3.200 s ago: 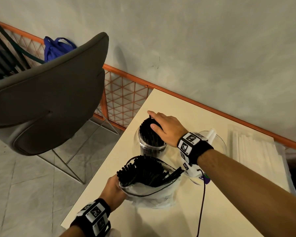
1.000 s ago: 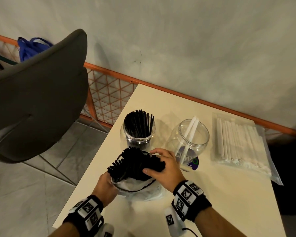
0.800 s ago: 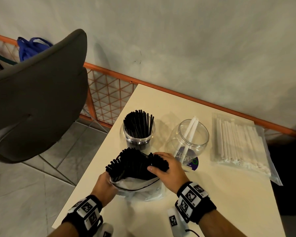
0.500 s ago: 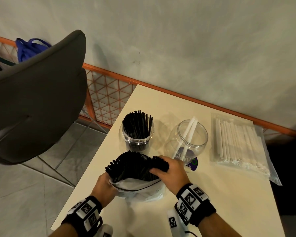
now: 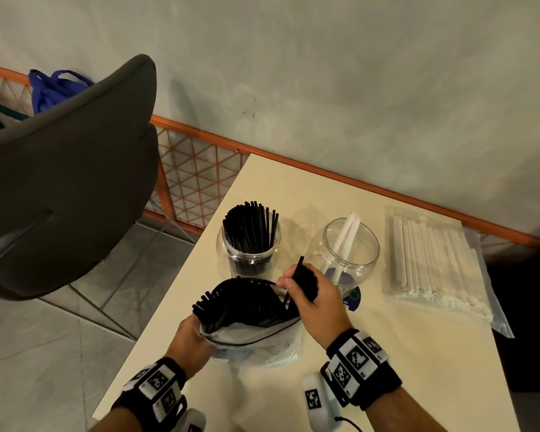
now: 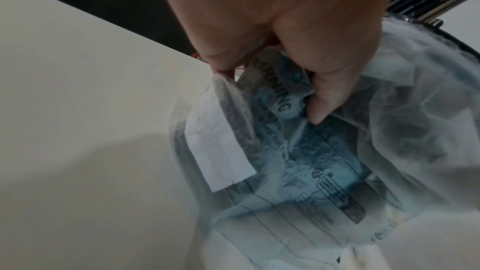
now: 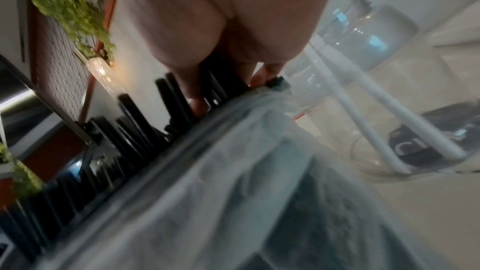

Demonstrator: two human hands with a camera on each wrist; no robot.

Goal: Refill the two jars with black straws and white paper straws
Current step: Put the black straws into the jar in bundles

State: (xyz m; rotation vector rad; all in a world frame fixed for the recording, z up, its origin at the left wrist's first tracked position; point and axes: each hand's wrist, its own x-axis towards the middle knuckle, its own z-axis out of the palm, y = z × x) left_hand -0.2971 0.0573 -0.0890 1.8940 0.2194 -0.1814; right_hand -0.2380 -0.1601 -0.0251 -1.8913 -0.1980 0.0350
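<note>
A clear plastic bag (image 5: 256, 341) full of black straws (image 5: 240, 304) stands on the cream table (image 5: 418, 363) near its front left. My left hand (image 5: 189, 336) grips the bag's crumpled side (image 6: 280, 130). My right hand (image 5: 312, 294) grips a bunch of black straws (image 5: 306, 280) at the bag's mouth, lifted partly out; its fingers (image 7: 197, 102) curl round them. Behind stand two clear jars: the left jar (image 5: 251, 241) is packed with upright black straws, the right jar (image 5: 346, 254) holds two white paper straws (image 5: 345, 235). A flat bag of white paper straws (image 5: 434, 260) lies at the right.
A dark grey chair (image 5: 63, 182) stands left of the table, over a tiled floor. An orange mesh railing (image 5: 194, 179) runs along the wall behind the table. A blue bag (image 5: 53, 88) hangs at the far left. A purple sticker (image 5: 351, 297) lies under the right jar.
My right hand left the black-straw jar, came back to the bag, closed on a bunch of black straws and has begun lifting them. My left hand has kept hold of the bag.
</note>
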